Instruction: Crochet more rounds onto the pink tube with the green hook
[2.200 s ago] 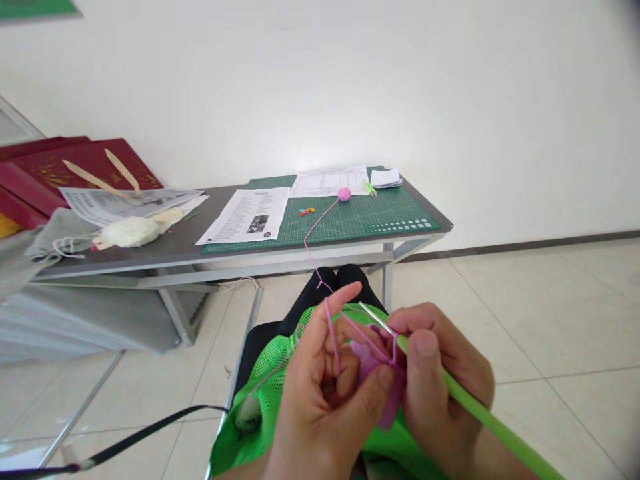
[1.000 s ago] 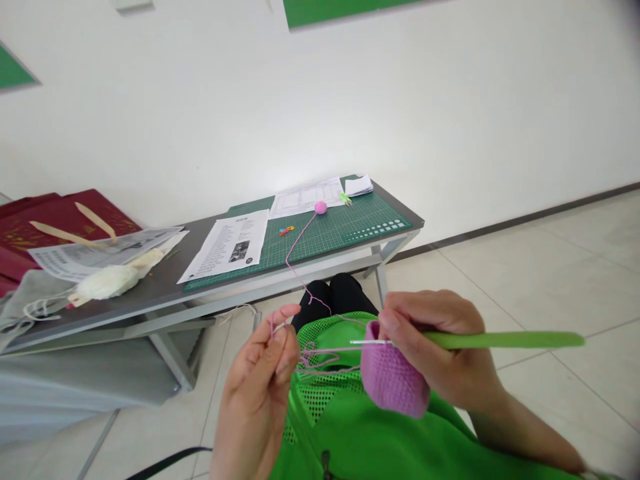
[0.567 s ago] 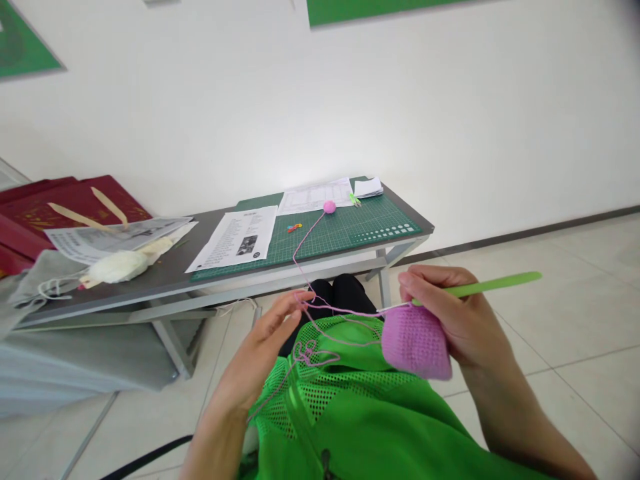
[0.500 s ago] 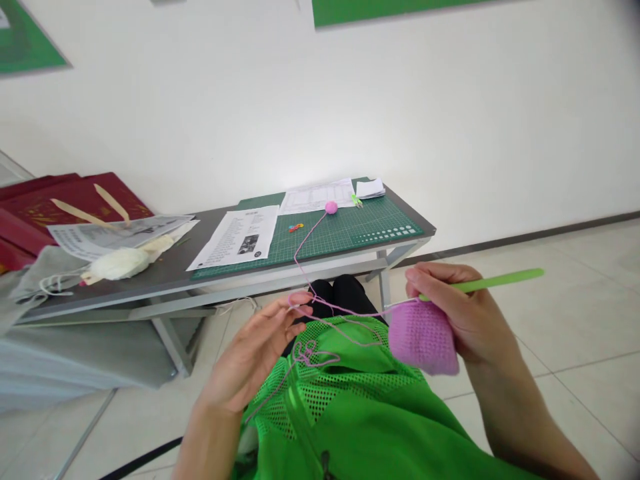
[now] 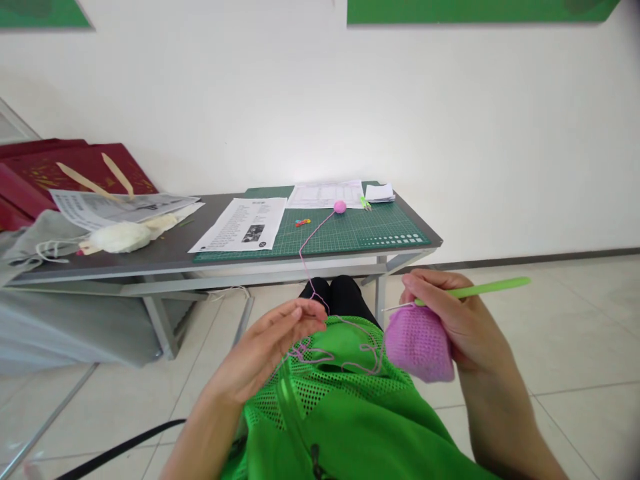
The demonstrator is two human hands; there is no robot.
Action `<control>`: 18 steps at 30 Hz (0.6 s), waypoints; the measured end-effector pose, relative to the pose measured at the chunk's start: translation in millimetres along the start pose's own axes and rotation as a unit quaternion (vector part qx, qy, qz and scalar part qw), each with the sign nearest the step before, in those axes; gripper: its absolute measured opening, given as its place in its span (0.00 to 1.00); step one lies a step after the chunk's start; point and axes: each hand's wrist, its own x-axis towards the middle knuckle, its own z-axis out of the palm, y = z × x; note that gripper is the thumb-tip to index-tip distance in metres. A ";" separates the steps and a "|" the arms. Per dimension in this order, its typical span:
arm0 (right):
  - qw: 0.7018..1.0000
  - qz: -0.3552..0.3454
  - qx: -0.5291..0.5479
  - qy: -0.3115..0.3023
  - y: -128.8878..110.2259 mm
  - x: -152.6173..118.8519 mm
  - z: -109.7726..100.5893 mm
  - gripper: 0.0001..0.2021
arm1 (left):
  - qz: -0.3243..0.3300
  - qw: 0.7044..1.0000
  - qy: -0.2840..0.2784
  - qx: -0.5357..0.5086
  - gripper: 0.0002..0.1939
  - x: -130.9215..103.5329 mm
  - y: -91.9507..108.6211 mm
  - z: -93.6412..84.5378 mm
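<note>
My right hand [image 5: 453,313] is closed around a crochet hook with a green handle [image 5: 493,287]. Its thin metal tip points left over a pink-purple crocheted piece [image 5: 419,341], which hangs below the fingers against the palm. My left hand [image 5: 280,343] hovers over my lap, fingers stretched and slightly curved, with nothing visibly held. Loose pink yarn [image 5: 367,360] lies in loops across my green vest [image 5: 350,413]. From there a strand rises over the table edge to a small pink yarn ball [image 5: 340,207] on the green cutting mat [image 5: 330,233].
On the table, printed sheets [image 5: 245,223] lie beside colourful stitch markers [image 5: 303,222]. Small green-handled snips [image 5: 365,203] and a white paper stack [image 5: 380,193] sit at the back right. White yarn [image 5: 120,237], newspaper and dark red bags [image 5: 75,170] occupy the left end.
The yarn that was looped on my left fingers has come off and dropped onto my lap. My left hand has shifted slightly right; the hook and crocheted piece stay in my right hand.
</note>
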 end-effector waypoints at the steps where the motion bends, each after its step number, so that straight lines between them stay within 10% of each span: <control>1: 1.000 0.003 -0.002 -0.008 0.9 0.0 2.5 0.19 | -0.019 0.998 -0.048 -0.028 0.14 -3.4 -0.1 4.4; 5: 0.999 0.020 -0.007 -0.050 3.8 -1.0 16.9 0.19 | -0.053 0.976 -0.140 -0.157 0.19 -4.1 -15.5 26.2; 11: 0.997 0.020 -0.020 -0.073 9.4 -9.4 40.6 0.22 | 0.014 0.943 -0.034 -0.331 0.21 9.3 -12.5 38.7; 18: 0.997 -0.014 -0.024 -0.071 12.9 -15.7 50.4 0.23 | 0.163 0.950 0.032 -0.265 0.20 -9.7 3.4 27.8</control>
